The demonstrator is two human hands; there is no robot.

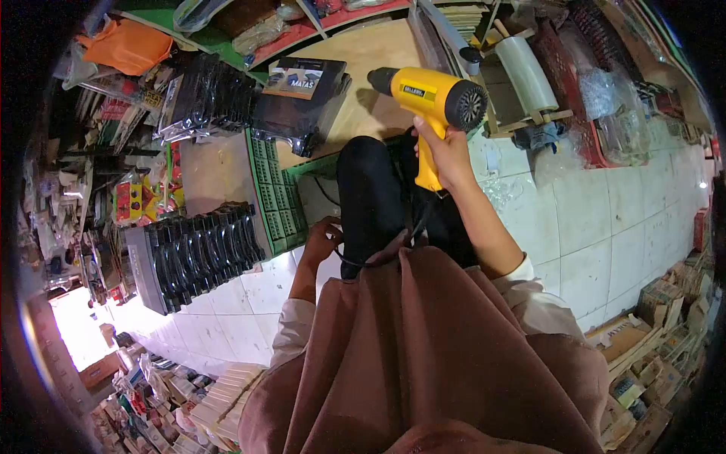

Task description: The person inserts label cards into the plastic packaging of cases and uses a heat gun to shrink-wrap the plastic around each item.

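My right hand (446,153) is wrapped round the handle of a yellow heat gun (426,94) with a black nozzle pointing left and a round black vent at its back. The gun is held above the wooden work surface (382,49) and my knees. My left hand (324,236) is low beside my left knee, fingers bent near a black cable (370,263); what it holds, if anything, I cannot make out. Left of the gun, a stack of dark packs (299,102) with a printed label lies on the surface.
A green crate (276,189) stands left of my legs. Rows of black wrapped items (200,253) and more black packs (200,98) are at the left. A roll of clear film (527,74) sits at the upper right, beside a red rack (586,106). Cartons (624,340) lie at lower right.
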